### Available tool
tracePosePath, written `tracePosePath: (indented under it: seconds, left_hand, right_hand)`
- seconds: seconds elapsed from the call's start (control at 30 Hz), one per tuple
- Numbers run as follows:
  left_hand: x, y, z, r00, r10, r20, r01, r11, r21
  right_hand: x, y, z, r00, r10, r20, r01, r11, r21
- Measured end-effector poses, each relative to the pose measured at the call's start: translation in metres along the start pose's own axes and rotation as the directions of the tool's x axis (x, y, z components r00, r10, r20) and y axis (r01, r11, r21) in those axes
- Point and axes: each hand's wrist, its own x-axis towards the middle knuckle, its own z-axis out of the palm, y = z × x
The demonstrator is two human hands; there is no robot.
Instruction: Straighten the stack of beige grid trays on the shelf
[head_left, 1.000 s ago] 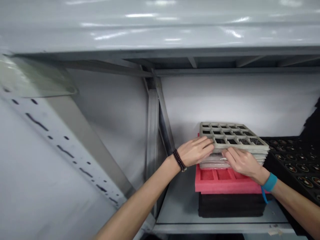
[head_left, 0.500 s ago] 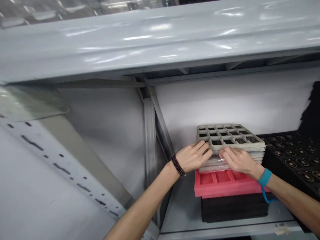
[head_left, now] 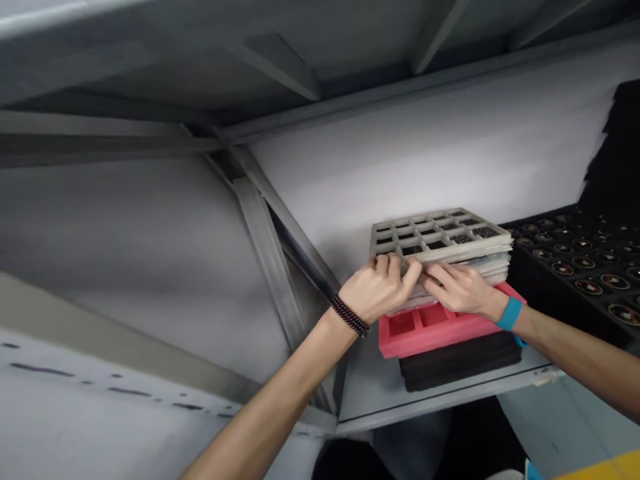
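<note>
A pale compartment tray (head_left: 434, 231) tops a stack of similar thin trays (head_left: 495, 265); some of its cells hold small dark pieces. My left hand (head_left: 381, 285) grips the front edge of the upper tray near its left corner, fingers curled over the rim. Close beside it, my right hand (head_left: 461, 288) has its bent fingers pinched on the same front edge. What lies under the fingertips is hidden. Beneath the stack is a red compartment tray (head_left: 403, 323), resting on a black block (head_left: 463, 362).
The stack stands on a grey metal shelf (head_left: 367, 393) against a white wall. Black trays with round items (head_left: 587, 285) stand to the right. A slanted metal brace (head_left: 300, 233) and upright post are at left, with another shelf's underside overhead.
My view has tilted down and turned, so the upper shelf's front edge has mostly left the picture. Both hands stay at the tray's front edge, and my right hand has come closer to the left.
</note>
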Motion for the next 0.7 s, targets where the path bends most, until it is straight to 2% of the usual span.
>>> tracePosePath:
  seconds: [0.2,0.33,0.5,0.7]
  left_hand:
    - [-0.009,-0.014,0.008,0.993,0.090,-0.078,-0.091,0.996,-0.008]
    - [-0.012,-0.018,0.012,0.986,0.122,-0.113,-0.127,0.991,-0.036]
    - [-0.011,-0.022,0.010,0.988,0.078,-0.137,-0.088,0.994,-0.070]
    - [-0.002,-0.039,0.009,0.989,-0.010,-0.150,-0.005,0.995,-0.098]
  right_hand:
    - [0.002,-0.005,0.003,0.997,0.051,-0.063,-0.053,0.998,-0.041]
    - [0.005,-0.005,0.010,0.995,0.042,-0.094,-0.049,0.996,-0.079]
    - [0.004,-0.005,0.012,0.995,0.019,-0.102,-0.026,0.998,-0.062]
    - [-0.002,-0.008,0.008,0.998,0.031,-0.048,-0.032,0.999,-0.020]
